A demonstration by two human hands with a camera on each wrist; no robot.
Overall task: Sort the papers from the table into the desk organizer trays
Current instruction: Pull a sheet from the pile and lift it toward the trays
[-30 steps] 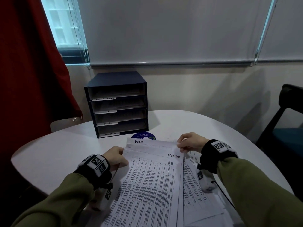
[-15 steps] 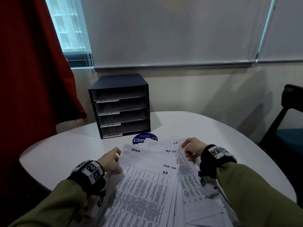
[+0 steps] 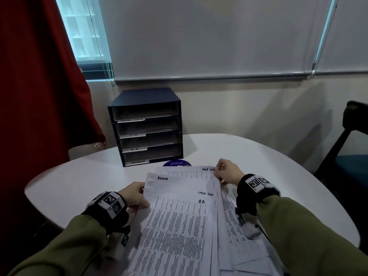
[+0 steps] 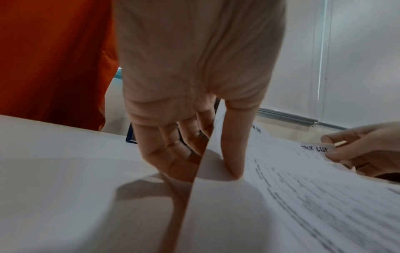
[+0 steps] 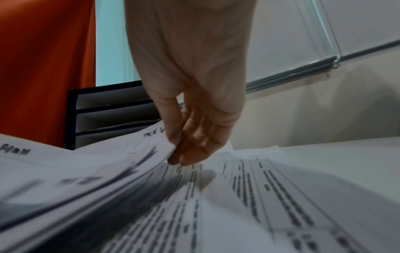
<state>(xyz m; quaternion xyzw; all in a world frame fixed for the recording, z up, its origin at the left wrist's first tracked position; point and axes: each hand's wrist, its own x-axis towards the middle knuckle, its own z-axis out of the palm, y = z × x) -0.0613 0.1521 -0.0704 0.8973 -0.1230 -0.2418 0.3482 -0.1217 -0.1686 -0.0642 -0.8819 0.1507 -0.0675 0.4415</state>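
Since a second ago I have fanned the papers [image 3: 179, 220] wider on the surface [image 3: 79, 180], left hand [image 3: 132, 196] gripping their near-side edge, right hand [image 3: 227, 172] pinching a TASK LIST corner; next, free it for the desk organizer's [image 3: 147, 126] top tray beyond both hands.

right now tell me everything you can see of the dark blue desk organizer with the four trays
The dark blue box-shaped desk organizer stands upright at the far edge of the white round table, open front toward the camera. It has four stacked trays, each with a white strip lettered by hand: TASK LIST, I.T, H.R, ADMIN, top to bottom. Pale sheets appear to lie inside the trays. Neither hand touches it; a round blue sticker lies just in front. Material unclear.
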